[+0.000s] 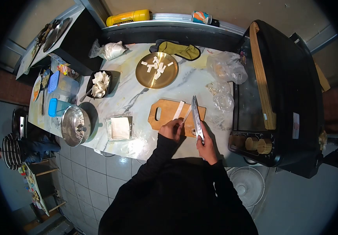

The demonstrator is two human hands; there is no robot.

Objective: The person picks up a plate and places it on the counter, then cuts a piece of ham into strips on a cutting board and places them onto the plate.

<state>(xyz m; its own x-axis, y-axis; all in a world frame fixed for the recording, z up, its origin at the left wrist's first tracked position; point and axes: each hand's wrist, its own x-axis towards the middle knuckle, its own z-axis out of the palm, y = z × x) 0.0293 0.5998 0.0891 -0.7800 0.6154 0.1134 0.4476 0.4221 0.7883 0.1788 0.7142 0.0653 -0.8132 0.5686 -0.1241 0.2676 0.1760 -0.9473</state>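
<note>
My right hand grips a large knife, its blade pointing away from me over the right part of a wooden cutting board. My left hand is closed at the board's near edge, its fingertips pinching a thin white strip beside the blade. Another white strip lies on the board just left of it. Beyond the board, a round gold plate bears several short white pieces. A square glass dish to the left holds a flat white slab.
A metal bowl, a black bowl of white pieces and blue-lidded containers stand left. Plastic bags lie near the black oven at right. Behind the plate is a green mitt. Another person is far left.
</note>
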